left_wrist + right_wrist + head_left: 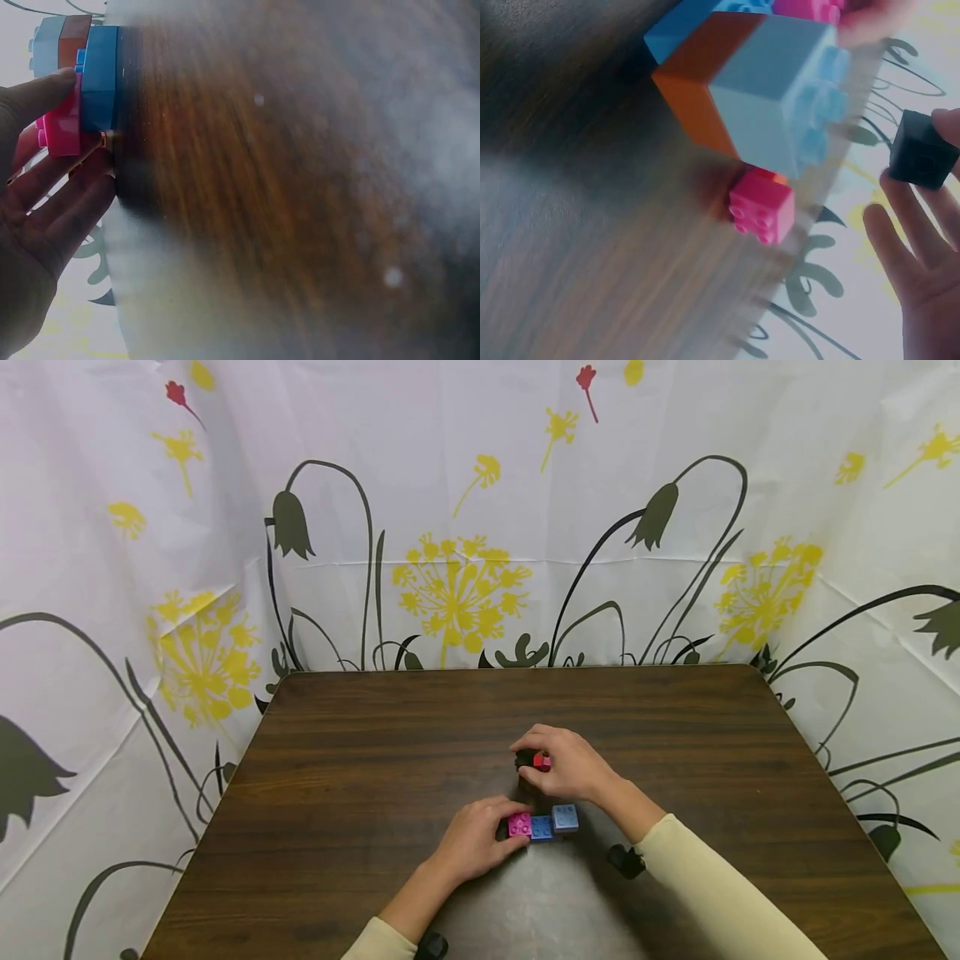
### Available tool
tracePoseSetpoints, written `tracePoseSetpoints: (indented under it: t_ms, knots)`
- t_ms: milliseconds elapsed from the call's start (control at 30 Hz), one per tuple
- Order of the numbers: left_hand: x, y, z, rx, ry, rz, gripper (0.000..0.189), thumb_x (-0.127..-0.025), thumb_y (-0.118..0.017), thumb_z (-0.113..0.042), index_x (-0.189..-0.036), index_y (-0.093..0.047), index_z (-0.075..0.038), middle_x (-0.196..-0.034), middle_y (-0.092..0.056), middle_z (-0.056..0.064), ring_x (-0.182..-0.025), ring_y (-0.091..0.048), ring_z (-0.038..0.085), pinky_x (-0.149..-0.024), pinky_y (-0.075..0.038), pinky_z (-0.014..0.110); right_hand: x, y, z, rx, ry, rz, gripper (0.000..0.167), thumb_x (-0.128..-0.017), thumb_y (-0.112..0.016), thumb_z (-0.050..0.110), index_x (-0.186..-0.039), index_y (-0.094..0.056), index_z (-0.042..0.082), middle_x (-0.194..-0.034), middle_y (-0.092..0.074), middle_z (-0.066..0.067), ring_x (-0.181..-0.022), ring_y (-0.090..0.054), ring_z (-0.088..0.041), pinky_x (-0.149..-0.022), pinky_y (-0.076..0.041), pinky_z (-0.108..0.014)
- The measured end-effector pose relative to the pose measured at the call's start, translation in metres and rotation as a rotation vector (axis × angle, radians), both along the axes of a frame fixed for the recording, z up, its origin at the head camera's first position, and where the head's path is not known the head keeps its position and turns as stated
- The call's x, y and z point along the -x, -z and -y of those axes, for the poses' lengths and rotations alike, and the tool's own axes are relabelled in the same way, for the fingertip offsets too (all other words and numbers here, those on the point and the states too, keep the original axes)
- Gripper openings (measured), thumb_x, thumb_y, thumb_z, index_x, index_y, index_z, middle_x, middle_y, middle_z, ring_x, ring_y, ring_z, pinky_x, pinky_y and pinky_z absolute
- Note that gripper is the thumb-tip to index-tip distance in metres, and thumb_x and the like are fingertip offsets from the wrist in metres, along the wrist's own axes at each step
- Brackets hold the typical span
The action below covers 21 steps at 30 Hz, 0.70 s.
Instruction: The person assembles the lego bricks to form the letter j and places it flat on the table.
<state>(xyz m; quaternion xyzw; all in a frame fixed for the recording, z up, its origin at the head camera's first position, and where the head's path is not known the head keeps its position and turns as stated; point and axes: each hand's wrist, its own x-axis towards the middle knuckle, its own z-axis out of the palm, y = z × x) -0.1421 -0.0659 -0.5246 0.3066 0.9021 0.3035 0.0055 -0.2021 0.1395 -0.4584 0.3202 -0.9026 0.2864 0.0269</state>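
Note:
My left hand (472, 841) pinches a pink toy brick (520, 824) between thumb and fingers. That brick sits on a blue brick (542, 829), which lies on the table. At the blue brick's other end stands a light blue brick (565, 817), stacked on an orange brick (712, 45). Farther back, my right hand (572, 766) holds a black brick (922, 150) in its fingertips, raised off the table. A second pink brick (763, 205) lies on its side, studs sideways, with a bit of red-orange (778, 178) showing behind it.
All of this is on a dark wood-grain table (360, 752). A white cloth (450, 443) printed with flowers hangs beyond the table's back and side edges. Small black devices (626, 862) show at both wrists.

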Motion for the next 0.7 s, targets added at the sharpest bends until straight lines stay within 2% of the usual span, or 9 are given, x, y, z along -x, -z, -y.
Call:
tracePoseSetpoints:
  t_ms: [167,367,500,700]
  knots:
    - [-0.001,0.0,0.001,0.014,-0.009,0.004,0.035,-0.084,-0.078,-0.035,-0.114,-0.073,-0.017,-0.092,-0.063,-0.009,-0.08,-0.058,0.008,-0.072,-0.049,0.03,-0.006,-0.006,-0.008,0.07,0.01,0.005,0.023,-0.085,-0.071,0.016,-0.108,-0.073,0.019,-0.103,-0.058,0.009,-0.083,-0.058,-0.012,-0.071,-0.05,-0.027]
    - [0.0,0.0,0.0,0.009,-0.007,0.001,0.034,-0.084,-0.078,-0.034,-0.114,-0.072,-0.018,-0.096,-0.065,-0.009,-0.085,-0.061,0.008,-0.076,-0.05,0.032,-0.016,-0.009,-0.02,0.163,0.017,-0.053,0.015,-0.081,-0.078,0.018,-0.095,-0.074,0.019,-0.098,-0.061,0.012,-0.081,-0.059,-0.005,-0.072,-0.054,-0.029]
    - [0.0,0.0,-0.001,0.012,-0.002,0.004,0.035,-0.085,-0.078,-0.034,-0.115,-0.072,-0.018,-0.097,-0.065,-0.009,-0.086,-0.061,0.009,-0.076,-0.05,0.032,-0.024,-0.009,-0.029,0.185,0.046,-0.077,0.017,-0.079,-0.083,0.022,-0.093,-0.073,0.021,-0.099,-0.064,0.013,-0.083,-0.06,-0.005,-0.07,-0.055,-0.03]
    - [0.001,-0.001,-0.002,0.041,-0.008,0.027,0.037,-0.086,-0.076,-0.037,-0.118,-0.071,-0.019,-0.098,-0.065,-0.01,-0.086,-0.06,0.007,-0.078,-0.05,0.032,-0.041,-0.006,-0.04,0.203,0.069,-0.029,0.02,-0.078,-0.084,0.018,-0.094,-0.073,0.02,-0.105,-0.064,0.011,-0.092,-0.062,-0.009,-0.073,-0.055,-0.028]
